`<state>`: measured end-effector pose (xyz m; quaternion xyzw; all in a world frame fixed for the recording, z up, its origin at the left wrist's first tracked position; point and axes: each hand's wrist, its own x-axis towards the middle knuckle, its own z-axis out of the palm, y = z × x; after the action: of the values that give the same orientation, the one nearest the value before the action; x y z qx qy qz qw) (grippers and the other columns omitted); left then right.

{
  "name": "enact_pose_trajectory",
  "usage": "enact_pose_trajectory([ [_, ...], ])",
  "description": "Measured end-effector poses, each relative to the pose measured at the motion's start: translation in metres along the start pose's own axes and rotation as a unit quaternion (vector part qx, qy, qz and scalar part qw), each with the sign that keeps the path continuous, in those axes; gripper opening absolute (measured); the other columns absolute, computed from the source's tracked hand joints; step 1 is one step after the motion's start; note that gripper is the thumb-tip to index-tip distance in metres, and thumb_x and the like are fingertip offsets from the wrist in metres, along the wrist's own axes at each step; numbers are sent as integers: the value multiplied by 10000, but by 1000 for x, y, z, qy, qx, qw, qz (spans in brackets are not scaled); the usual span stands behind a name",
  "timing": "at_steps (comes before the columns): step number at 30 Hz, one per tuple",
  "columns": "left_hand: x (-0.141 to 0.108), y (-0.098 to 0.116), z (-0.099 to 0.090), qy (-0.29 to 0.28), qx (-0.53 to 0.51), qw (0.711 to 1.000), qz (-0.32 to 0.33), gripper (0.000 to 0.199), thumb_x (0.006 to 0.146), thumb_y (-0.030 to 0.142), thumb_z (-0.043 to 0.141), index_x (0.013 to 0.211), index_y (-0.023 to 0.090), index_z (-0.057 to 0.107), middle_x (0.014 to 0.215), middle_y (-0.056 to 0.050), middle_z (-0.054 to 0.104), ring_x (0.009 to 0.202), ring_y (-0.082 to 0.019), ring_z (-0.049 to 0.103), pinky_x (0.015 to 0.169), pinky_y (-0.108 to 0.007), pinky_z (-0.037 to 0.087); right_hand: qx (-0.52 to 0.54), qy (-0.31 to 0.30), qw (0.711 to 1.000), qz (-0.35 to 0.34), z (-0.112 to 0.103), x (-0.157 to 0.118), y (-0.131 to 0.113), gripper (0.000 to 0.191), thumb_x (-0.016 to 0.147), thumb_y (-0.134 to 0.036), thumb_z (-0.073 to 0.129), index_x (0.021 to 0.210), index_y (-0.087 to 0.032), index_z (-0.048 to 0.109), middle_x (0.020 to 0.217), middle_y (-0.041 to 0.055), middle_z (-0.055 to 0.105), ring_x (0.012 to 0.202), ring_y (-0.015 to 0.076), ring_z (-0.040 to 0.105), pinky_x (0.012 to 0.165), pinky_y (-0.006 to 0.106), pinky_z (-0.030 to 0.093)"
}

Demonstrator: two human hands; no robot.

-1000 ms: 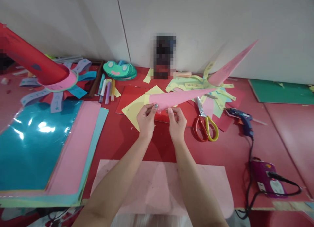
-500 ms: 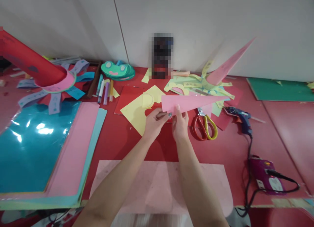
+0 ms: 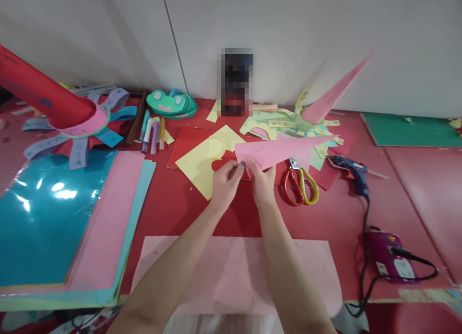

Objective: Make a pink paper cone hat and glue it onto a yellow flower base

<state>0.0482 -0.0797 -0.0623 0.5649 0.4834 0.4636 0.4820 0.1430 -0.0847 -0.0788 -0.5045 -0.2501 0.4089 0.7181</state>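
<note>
Clearly, the fingers of the left hand (image 3: 228, 181) and right hand (image 3: 263, 184) pinched the pink cone (image 3: 276, 151) near its wide end, above the desk (image 3: 169, 216). It partly hid the scissors (image 3: 295, 188); yellow paper (image 3: 191, 165) lay left, a glue gun (image 3: 355, 176) right.

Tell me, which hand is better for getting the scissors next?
Probably the right hand: the scissors lie close by on its right. The left hand is farther across. Both are on the pink paper, so the right would have to let go first.
</note>
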Motion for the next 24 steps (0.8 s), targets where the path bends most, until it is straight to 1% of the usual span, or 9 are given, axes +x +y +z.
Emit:
enact_pose_trajectory([
  [4,-1,-2,1,-1,-39,999,-1,285,896,418,493,792,205,652,705,2,621,645,-133,566,636,-240,457,-12,8,1000,-7,0,0,-1,337,672,-297,761,953,-195,603,950,20,671,872,142,644,812,303,548],
  [6,-1,-2,2,8,-41,999,-5,296,901,426,479,818,204,657,742,-10,645,695,-147,600,681,-255,482,-25,11,1000,-6,0,0,-2,346,674,-312,760,956,-195,599,946,21,671,872,147,645,811,312,551],
  [10,0,-3,1,41,15,999,-10,261,867,414,540,759,199,639,664,1,619,634,-137,570,591,-240,450,-54,-14,998,-14,2,-1,-6,348,664,-329,768,944,-199,607,916,19,676,846,157,653,775,313,559],
  [13,0,-3,0,63,64,996,1,231,867,384,542,760,197,626,632,13,598,577,-121,533,546,-233,418,-69,-24,997,-21,4,-2,-8,357,654,-326,776,937,-186,611,910,25,672,839,164,652,770,320,558],
  [15,-1,-3,-1,60,71,996,12,245,887,383,510,785,196,631,646,6,609,600,-127,553,561,-237,426,-80,-14,997,-16,5,-2,-8,378,652,-337,775,949,-178,604,905,28,668,833,168,649,770,331,559],
  [17,-2,-4,0,46,61,997,20,308,912,408,463,773,194,634,646,-7,612,635,-142,581,588,-248,446,-90,8,996,-15,4,-2,-6,405,655,-354,770,975,-179,593,923,32,668,852,171,644,794,344,556],
  [19,-3,-5,2,32,15,999,11,368,921,453,431,767,193,641,674,-23,630,684,-160,614,631,-268,480,-89,25,996,-18,2,-1,-3,427,660,-360,764,1006,-187,582,969,38,667,893,173,640,834,353,546],
  [21,-2,-8,4,16,-80,996,-21,390,906,509,437,827,199,661,765,-42,672,759,-182,651,685,-294,515,-67,26,997,-15,1,0,0,429,669,-350,758,1023,-194,575,1013,44,664,929,171,639,857,349,537],
  [24,1,-13,8,-5,-214,973,-83,422,842,585,509,937,210,678,875,-65,707,872,-225,682,750,-341,544,-14,16,1000,5,1,1,1,399,676,-325,754,1011,-203,576,1019,37,664,935,160,643,853,324,534],
])
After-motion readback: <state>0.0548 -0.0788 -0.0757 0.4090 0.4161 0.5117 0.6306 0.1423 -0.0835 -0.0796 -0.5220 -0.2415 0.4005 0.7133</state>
